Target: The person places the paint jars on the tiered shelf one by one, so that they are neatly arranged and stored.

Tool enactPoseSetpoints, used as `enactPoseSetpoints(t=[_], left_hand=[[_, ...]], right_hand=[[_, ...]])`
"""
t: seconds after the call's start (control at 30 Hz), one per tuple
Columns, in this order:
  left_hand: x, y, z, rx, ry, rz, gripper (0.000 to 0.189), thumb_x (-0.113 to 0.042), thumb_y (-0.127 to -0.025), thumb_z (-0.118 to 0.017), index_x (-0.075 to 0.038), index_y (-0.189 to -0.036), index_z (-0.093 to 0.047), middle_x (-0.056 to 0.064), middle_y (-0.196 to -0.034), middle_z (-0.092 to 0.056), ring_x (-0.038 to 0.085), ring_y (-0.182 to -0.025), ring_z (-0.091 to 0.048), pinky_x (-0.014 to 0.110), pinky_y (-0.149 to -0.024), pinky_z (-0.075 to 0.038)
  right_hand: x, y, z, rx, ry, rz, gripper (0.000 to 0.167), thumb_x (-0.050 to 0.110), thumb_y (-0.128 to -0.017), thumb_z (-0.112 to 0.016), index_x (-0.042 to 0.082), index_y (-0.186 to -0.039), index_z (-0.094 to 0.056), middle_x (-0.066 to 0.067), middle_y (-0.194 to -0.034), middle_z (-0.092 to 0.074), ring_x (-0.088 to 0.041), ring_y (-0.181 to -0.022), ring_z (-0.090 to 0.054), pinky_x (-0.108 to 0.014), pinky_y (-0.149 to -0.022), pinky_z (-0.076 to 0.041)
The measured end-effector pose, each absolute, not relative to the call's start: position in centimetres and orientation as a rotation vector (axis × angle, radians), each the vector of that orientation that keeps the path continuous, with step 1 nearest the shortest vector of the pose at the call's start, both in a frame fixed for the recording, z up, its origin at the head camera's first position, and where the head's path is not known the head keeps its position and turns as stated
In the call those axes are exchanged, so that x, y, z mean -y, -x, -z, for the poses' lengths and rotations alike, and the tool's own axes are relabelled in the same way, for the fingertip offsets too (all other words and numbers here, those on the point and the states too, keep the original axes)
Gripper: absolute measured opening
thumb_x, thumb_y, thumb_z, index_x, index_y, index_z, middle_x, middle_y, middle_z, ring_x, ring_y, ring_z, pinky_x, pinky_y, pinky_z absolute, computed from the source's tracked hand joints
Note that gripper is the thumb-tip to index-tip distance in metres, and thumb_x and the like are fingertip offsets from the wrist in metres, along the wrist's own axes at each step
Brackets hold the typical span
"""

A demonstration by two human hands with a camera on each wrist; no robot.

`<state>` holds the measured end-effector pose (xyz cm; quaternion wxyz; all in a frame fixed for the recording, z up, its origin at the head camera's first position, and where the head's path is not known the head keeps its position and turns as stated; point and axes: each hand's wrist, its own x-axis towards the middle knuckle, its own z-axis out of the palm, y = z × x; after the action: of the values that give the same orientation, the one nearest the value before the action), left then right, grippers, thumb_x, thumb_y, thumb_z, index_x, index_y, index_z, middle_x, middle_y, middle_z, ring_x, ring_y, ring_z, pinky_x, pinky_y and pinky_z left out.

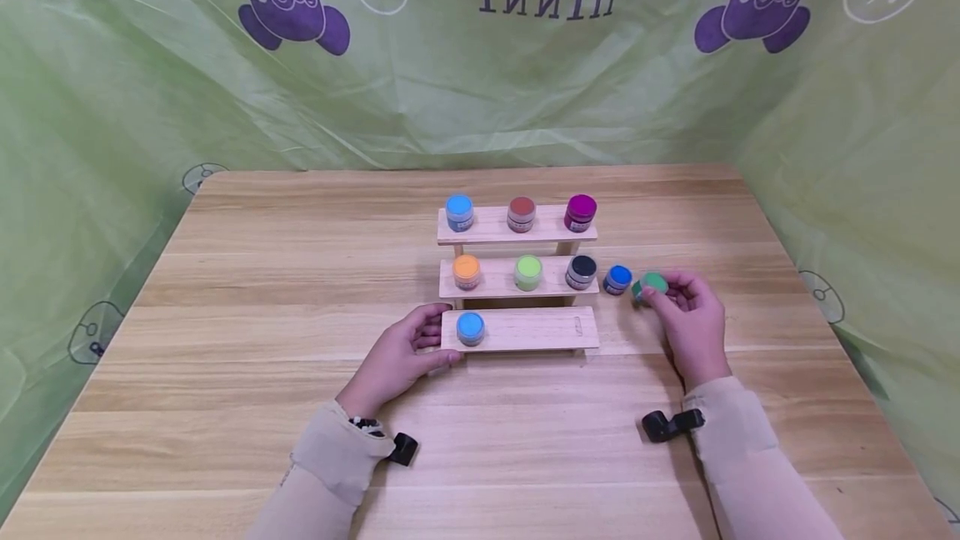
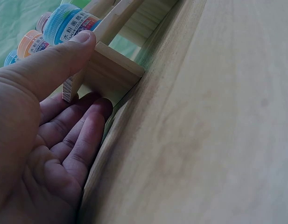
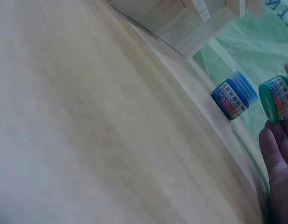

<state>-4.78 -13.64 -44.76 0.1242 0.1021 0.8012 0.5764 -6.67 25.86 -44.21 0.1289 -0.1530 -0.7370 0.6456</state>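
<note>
A three-step wooden display stand (image 1: 525, 329) sits mid-table. My left hand (image 1: 405, 357) holds the left end of its lowest step, thumb at the top edge and fingers beneath, as the left wrist view shows. Close to that thumb stands a light blue paint jar (image 1: 470, 328), the only one on this step. My right hand (image 1: 693, 327) pinches a green paint jar (image 1: 649, 285) between thumb and fingers, right of the stand. The jar is tilted and appears raised off the table in the right wrist view. Beside it, a dark blue paint jar (image 3: 235, 95) stands on the table.
On the middle step are orange (image 1: 466, 272), light green (image 1: 528, 272) and black (image 1: 581, 272) jars. The top step bears blue (image 1: 459, 212), brown (image 1: 521, 213) and purple (image 1: 581, 212) ones. Green printed cloth (image 1: 525, 98) hangs behind and beside the wooden table (image 1: 300, 273).
</note>
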Motion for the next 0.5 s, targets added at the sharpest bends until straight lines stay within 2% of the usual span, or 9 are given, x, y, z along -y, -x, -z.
enactPoseSetpoints(t=[0.5], left_hand=[[13.6, 4.7, 44.6, -2.348, -0.295, -1.669, 0.070, -0.012, -0.080, -0.086, -0.007, -0.141, -0.053, 0.012, -0.122, -0.063, 0.024, -0.107, -0.064, 0.033, -0.097, -0.055]], right_hand=[[-24.7, 5.5, 43.9, 2.204, 0.390, -1.809, 0.031, 0.006, -0.088, -0.077, 0.006, -0.115, -0.062, 0.000, -0.111, -0.062, -0.011, -0.099, -0.061, -0.011, -0.085, -0.052]])
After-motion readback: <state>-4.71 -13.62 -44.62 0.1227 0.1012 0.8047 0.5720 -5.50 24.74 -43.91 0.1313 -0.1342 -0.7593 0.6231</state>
